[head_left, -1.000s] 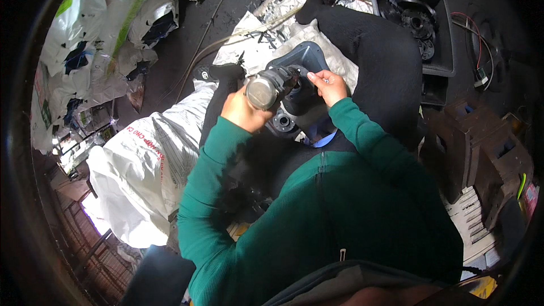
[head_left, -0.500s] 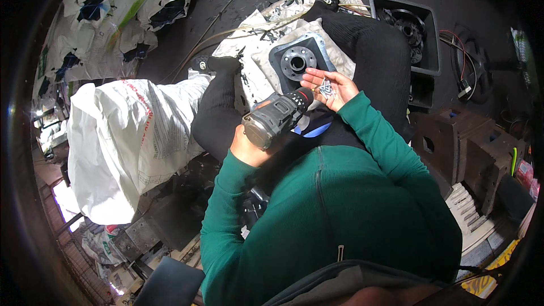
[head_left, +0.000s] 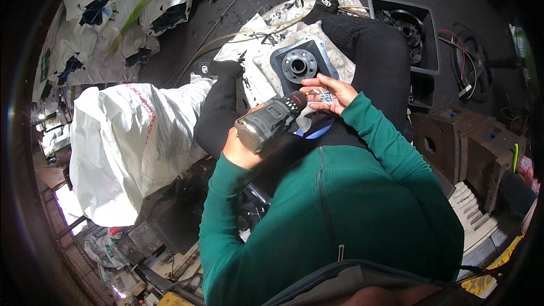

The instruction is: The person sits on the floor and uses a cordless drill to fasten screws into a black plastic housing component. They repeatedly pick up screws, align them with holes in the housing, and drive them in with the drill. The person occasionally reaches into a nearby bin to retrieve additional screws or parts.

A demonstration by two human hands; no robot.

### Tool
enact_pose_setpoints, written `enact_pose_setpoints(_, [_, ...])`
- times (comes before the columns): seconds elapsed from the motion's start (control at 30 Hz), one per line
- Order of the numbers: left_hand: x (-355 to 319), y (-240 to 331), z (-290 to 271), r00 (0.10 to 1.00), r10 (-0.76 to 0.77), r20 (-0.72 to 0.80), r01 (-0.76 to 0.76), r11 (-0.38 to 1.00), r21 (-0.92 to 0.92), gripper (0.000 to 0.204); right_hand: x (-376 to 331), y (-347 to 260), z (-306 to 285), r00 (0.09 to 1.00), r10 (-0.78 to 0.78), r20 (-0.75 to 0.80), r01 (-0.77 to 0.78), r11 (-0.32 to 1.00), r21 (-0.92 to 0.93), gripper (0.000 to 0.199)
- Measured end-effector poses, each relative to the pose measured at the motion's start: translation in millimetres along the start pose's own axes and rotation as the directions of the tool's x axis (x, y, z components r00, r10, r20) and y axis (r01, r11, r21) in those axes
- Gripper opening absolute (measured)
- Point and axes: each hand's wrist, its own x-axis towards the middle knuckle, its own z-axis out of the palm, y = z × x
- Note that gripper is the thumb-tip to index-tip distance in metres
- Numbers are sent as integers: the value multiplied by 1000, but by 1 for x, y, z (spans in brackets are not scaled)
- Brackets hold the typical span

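Note:
My left hand [head_left: 241, 150] is wrapped round the grip of a grey cordless drill [head_left: 266, 124], whose chuck points up and right. The drill's tip is close beside the fingers of my right hand [head_left: 335, 89]. That hand is cupped palm up, holding several small silver screws [head_left: 326, 97], with its fingers partly curled over them. Just beyond the fingertips sits a dark square part with a round flanged hub [head_left: 299, 65], which has a centre hole and smaller holes around it. It rests on a pale cloth pad [head_left: 266, 73] between my legs.
A white sack [head_left: 119, 141] stands at left, with several stuffed bags [head_left: 93, 34] behind it. At the far right, a grey bin [head_left: 433, 51] holds dark round parts. Brown metal blocks [head_left: 447, 136] are to my right. Cables [head_left: 221, 34] cross the floor.
The drill in my left hand has shifted slightly left and down. My right hand's fingers have curled from a flatter palm around the screws.

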Motion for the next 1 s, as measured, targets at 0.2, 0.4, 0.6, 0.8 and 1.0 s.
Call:
enact_pose_setpoints(0.2, [-6,-12,-9,999,20,49,-23,998,59,55,3,5,-12,999,4,-31,-6,999,-49,27])
enact_pose_setpoints(0.4, [-1,-17,-11,995,-9,96,3,998,64,53,7,1,-12,993,47,-109,-65,983,-173,24])
enact_pose_setpoints(0.6, [4,-10,-19,995,13,100,-22,997,81,49,12,1,-13,993,85,-81,-100,973,-208,25])
enact_pose_setpoints(0.8, [9,-10,-23,990,-39,137,30,997,67,48,18,-1,-20,987,161,3,-157,963,-220,27])
enact_pose_setpoints(1.0, [23,-27,-30,992,8,128,-30,985,169,55,21,10,-26,963,99,-249,-120,990,-72,30])
